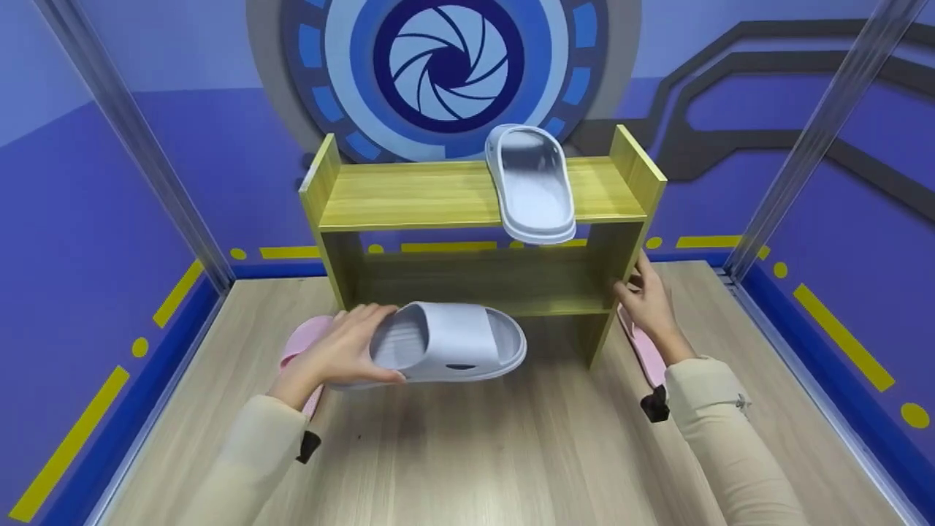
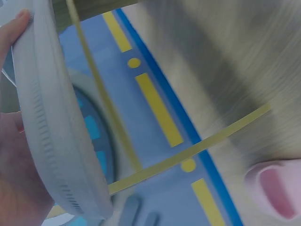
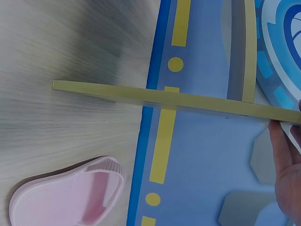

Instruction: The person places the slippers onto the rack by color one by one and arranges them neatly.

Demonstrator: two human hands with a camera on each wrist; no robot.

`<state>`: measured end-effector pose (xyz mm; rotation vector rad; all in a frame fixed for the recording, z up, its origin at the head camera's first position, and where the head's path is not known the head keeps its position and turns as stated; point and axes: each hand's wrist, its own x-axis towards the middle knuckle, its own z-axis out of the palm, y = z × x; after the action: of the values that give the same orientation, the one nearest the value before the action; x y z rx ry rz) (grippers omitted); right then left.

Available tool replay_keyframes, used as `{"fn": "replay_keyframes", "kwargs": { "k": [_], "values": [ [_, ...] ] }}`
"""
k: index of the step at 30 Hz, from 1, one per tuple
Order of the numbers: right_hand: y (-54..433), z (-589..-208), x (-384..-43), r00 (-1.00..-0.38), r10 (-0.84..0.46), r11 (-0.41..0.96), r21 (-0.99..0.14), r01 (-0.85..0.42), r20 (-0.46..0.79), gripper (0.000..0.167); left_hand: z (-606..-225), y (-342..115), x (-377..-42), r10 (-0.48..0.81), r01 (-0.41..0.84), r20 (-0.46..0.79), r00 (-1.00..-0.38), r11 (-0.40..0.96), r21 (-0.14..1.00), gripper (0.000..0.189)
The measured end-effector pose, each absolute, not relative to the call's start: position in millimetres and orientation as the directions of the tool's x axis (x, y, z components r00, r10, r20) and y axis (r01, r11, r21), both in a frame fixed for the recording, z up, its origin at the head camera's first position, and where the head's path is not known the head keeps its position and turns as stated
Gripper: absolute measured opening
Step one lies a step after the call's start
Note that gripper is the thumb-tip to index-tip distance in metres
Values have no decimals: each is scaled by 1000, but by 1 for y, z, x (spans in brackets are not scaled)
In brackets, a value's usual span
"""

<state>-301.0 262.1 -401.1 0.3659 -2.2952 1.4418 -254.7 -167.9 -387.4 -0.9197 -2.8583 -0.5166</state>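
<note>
My left hand [image 1: 337, 352] grips a light grey slipper [image 1: 462, 334] by its heel end, thumb along the near side and fingers over the far side. The slipper lies sideways in front of the wooden shelf [image 1: 409, 193], at about the height of its lower board; the left wrist view shows its ribbed sole edge [image 2: 42, 117]. My right hand [image 1: 652, 307] holds the front edge of the shelf's right side panel [image 3: 188, 101], with thumb and fingers at the wood. A matching grey slipper [image 1: 537, 193] rests on the top board, toe end forward, overhanging the front edge.
On the table [image 1: 453, 460], a pink slipper [image 1: 305, 336] lies left of the shelf, partly behind my left hand. Another pink slipper [image 1: 646, 354] lies on the right, below my right hand. A blue patterned wall [image 1: 219, 161] stands close behind the shelf.
</note>
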Motion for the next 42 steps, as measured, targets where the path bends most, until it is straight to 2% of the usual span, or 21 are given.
{"fn": "replay_keyframes", "kwargs": {
  "k": [14, 21, 26, 42],
  "values": [
    [263, -401, -300, -882, -8, 435, -793, -428, 472, 62, -344, -173, -247, 530, 550, 156, -834, 771, 321, 92],
    [263, -401, -299, -880, -15, 441, -786, -433, 476, 62, -325, -180, -244, 532, 574, 215, -819, 761, 302, 92],
    [262, -400, -299, -877, 3, 447, -785, -429, 481, 60, -310, -184, -242, 528, 580, 248, -812, 777, 244, 93],
    [263, -402, -301, -874, -10, 468, -771, -433, 485, 63, -261, -190, -230, 453, 481, 166, -876, 849, 221, 92]
  ]
}}
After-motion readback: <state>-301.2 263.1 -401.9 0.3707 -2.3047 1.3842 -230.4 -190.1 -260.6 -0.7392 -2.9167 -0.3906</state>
